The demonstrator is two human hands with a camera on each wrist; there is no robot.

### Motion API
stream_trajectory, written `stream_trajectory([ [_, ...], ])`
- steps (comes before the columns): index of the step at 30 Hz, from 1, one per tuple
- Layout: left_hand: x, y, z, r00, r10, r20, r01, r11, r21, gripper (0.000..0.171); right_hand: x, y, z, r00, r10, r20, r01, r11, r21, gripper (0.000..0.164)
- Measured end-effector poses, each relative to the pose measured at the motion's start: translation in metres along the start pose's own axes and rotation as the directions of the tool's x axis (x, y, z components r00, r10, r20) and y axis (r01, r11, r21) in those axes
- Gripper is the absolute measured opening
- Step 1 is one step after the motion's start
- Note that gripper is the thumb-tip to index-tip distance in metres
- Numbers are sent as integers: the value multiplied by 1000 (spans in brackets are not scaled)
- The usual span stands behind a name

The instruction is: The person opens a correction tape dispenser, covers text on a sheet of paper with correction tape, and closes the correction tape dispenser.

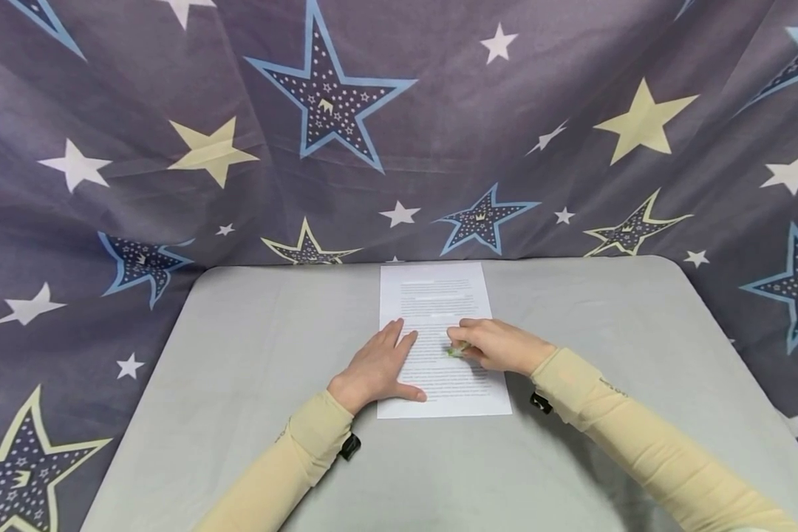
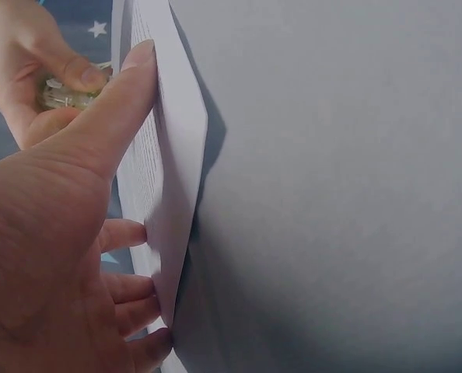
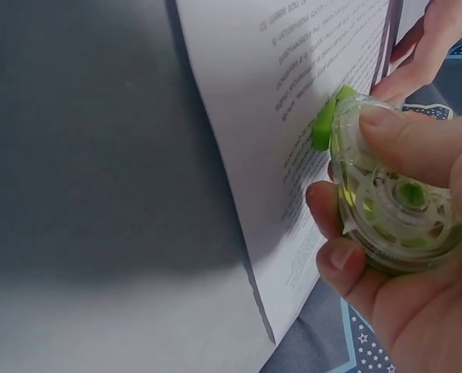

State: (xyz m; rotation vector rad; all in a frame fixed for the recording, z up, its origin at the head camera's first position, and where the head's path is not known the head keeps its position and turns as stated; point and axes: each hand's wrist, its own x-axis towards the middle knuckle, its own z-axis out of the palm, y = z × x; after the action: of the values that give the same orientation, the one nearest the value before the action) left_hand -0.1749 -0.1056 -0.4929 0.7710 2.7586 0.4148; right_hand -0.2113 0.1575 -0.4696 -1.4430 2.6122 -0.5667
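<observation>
A printed sheet of paper [image 1: 439, 408] lies on the grey table, its far edge close to the cloth backdrop. My left hand [image 1: 375, 367] rests on the sheet's left side with the fingers spread and straight, the thumb near the lower lines. In my right hand [image 1: 502, 346] is a correction tape dispenser [image 3: 394, 202], clear plastic with green parts and a spool inside. Thumb and fingers grip its body, and the green tip [image 3: 323, 128] is right at the text in the middle of the page. Blank white strips interrupt some upper lines of print.
The grey table [image 1: 273, 318] spreads out on both sides of the paper and in front of it. A dark cloth backdrop [image 1: 452, 148] with stars stands behind and beside the table. Small black cameras [image 1: 349, 447] sit under both wrists, on cream sleeves.
</observation>
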Motion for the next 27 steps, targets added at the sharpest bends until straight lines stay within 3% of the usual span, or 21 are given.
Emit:
stream_trajectory([
  [27, 0, 2, 1, 1000, 4, -13, -4, 1000, 7, 112, -10, 5, -2, 1000, 7, -26, -7, 1000, 13, 31],
])
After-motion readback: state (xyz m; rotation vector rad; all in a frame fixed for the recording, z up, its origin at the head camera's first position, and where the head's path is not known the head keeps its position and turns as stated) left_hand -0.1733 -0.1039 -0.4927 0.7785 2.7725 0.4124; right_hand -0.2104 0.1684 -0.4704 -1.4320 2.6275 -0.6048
